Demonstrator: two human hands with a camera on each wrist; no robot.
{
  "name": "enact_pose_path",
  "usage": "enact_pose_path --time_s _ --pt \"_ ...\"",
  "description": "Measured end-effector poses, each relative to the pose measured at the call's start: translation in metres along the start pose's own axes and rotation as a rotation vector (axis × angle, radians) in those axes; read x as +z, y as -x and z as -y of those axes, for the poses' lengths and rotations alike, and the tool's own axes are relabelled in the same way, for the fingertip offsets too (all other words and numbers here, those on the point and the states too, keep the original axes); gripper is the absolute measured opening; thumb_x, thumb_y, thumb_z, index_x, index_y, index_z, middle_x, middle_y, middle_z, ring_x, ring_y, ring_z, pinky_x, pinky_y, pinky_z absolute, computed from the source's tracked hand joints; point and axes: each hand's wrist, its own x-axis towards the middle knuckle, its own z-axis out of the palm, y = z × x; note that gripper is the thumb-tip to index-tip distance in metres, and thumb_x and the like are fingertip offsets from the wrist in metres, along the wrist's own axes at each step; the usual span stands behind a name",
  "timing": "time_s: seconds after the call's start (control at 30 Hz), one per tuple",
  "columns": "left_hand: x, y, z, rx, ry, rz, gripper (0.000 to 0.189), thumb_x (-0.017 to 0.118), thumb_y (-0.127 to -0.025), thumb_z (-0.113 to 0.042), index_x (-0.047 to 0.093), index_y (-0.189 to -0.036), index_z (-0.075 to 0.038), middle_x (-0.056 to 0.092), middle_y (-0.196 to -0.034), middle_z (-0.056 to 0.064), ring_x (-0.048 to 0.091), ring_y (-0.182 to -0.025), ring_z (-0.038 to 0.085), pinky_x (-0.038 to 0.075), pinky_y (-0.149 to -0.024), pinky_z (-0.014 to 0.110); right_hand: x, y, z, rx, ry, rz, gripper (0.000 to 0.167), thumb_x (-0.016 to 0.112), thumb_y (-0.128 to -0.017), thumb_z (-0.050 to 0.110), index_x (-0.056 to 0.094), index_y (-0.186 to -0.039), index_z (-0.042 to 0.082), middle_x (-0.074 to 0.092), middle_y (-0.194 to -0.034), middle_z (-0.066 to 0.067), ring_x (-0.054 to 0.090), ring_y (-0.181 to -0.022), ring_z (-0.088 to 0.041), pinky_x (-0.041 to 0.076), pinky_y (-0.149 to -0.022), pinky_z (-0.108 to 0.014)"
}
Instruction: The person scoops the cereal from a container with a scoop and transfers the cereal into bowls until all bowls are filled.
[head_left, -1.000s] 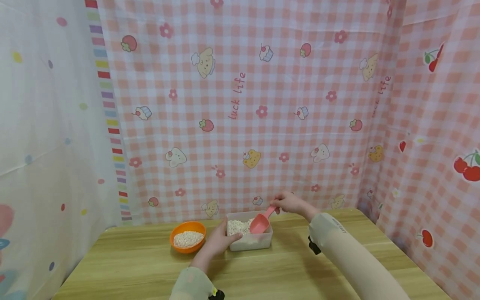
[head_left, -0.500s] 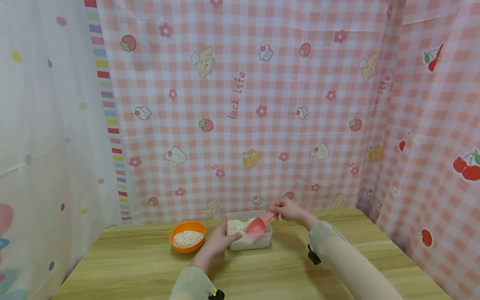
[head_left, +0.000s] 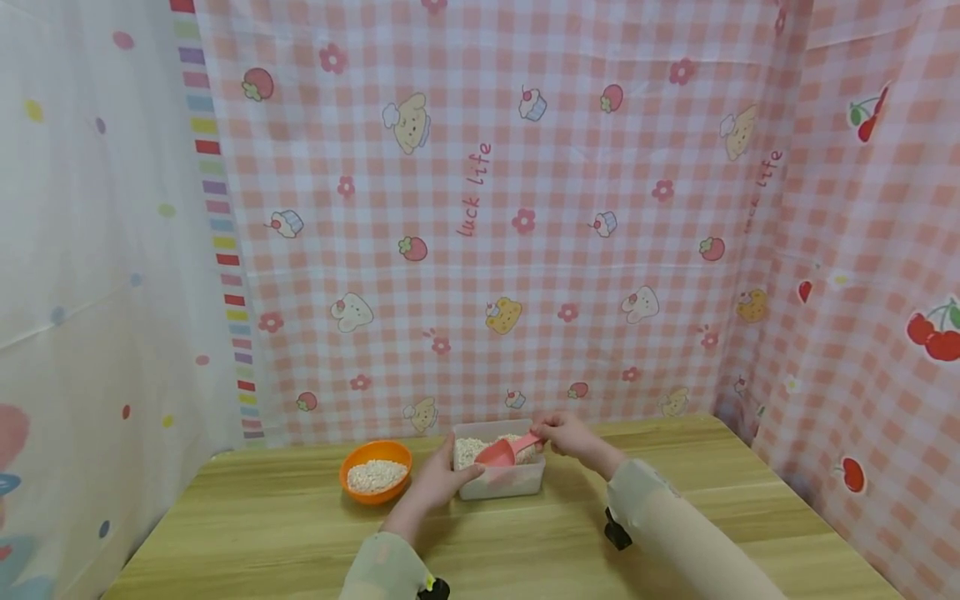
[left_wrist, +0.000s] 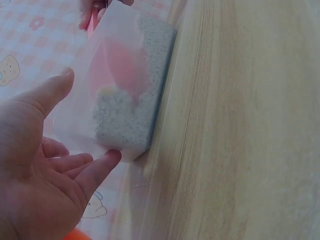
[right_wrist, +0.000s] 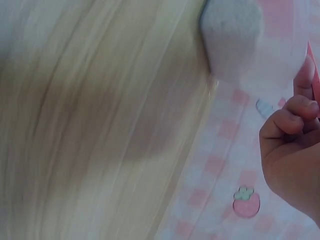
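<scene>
Table (head_left: 510,550): wooden, curtain (head_left: 540,167) behind
Vessels: one bowl (head_left: 372,452), one tub (head_left: 500,486)
My left hand (head_left: 435,483): gripping tub
Right hand (head_left: 573,440): pinching one scoop (head_left: 498,454)

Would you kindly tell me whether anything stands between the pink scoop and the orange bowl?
Yes: the pink scoop has its head inside the translucent container, whose left wall comes first; then the left hand, holding that end, fills part of the gap to the orange bowl. Nothing visible blocks passing above.
</scene>
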Motion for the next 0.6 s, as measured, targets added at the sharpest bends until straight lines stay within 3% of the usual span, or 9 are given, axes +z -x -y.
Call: enact_pose_path --time_s 0.37,0.6 --pt "0.000 -0.001 0.000 -0.005 0.021 -0.011 0.092 0.069 -0.090 -0.035 0.016 -0.151 0.008 0.029 -0.150 0.031 0.032 -0.135 0.045 0.029 -0.108 0.056 0.025 -0.004 0.006 0.055 0.001 -0.100 0.022 0.055 -0.097 0.008 0.071 -0.090 -0.005 0.064 -0.067 -0.002 0.032 -0.048 -0.005 0.029 -0.047 -0.018" --pt "0.001 -0.002 0.001 -0.002 -0.003 -0.016 0.092 0.070 -0.090 -0.037 0.018 -0.150 0.008 0.030 -0.149 0.031 0.033 -0.135 0.043 0.030 -0.108 0.056 0.030 -0.004 0.007 0.073 0.047 -0.132 0.022 0.054 -0.096 0.008 0.071 -0.090 -0.004 0.065 -0.070 -0.002 0.048 -0.068 -0.014 0.034 -0.065 -0.025"
